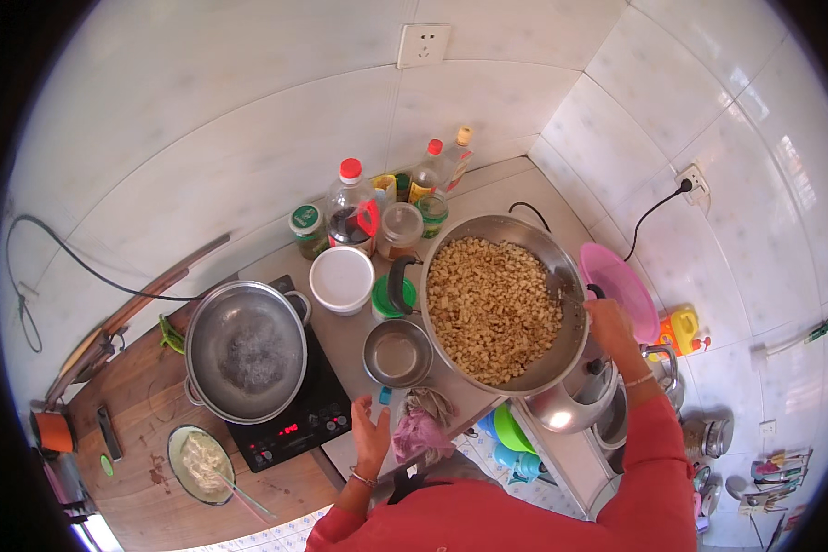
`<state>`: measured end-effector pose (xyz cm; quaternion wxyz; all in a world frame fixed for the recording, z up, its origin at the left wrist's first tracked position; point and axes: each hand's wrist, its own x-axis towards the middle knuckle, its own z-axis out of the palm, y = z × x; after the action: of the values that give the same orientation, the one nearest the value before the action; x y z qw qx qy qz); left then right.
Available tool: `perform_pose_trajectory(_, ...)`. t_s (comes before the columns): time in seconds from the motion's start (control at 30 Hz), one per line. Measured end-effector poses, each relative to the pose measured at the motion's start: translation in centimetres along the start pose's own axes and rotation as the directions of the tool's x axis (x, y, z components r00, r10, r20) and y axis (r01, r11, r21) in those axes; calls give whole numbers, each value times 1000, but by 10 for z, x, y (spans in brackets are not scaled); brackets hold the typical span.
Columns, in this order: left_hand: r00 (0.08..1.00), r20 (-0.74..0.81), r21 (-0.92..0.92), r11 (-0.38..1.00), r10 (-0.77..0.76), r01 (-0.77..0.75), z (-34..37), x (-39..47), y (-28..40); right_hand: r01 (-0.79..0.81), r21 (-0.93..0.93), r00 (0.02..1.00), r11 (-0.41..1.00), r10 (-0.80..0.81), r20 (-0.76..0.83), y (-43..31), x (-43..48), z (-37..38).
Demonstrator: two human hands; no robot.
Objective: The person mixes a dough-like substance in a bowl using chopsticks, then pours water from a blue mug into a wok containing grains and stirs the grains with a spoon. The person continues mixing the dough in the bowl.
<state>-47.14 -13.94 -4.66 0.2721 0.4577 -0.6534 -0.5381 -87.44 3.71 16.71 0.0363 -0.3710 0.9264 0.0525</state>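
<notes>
A large two-handled steel pan (507, 386) full of small browned cubes of food (493, 307) stands at the right of the counter. My right hand (608, 326) is at its right rim, closed on the thin handle of a utensil (571, 298) whose head rests in the pan; the utensil's kind is unclear. My left hand (371, 431) is raised, empty with fingers apart, just below a small steel bowl (398, 353) and left of a pink cloth (421, 431). Left of these, a steel wok (248, 352) holding clear liquid sits on a black induction cooktop (276, 448) with a lit display.
A bowl of pale batter-like food (203, 462) with a utensil stands on the wooden board (138, 483). A white-lidded tub (341, 278), jars and a red-capped bottle (350, 214) line the wall. A pink basin (617, 290) and steel kettle (573, 407) are at right.
</notes>
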Motion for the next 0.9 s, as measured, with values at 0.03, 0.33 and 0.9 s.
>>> perform_pose_trajectory(0.03, 999, 36, -29, 1000, 7, -6, 1, -1, -1, 57, 10, 994, 998, -56, -96, 3, 4, 18)
perform_pose_trajectory(0.33, 931, 100, -16, 937, 350, -350, -11, 7, 62, 183, -10, 981, 983, -182, 65, -56, -22, -11)
perform_pose_trajectory(0.9, 628, 290, 259, 572, 722, -778, 97, 118, 210, 511, 110, 852, 853, -519, 70, 7, 47, -31)
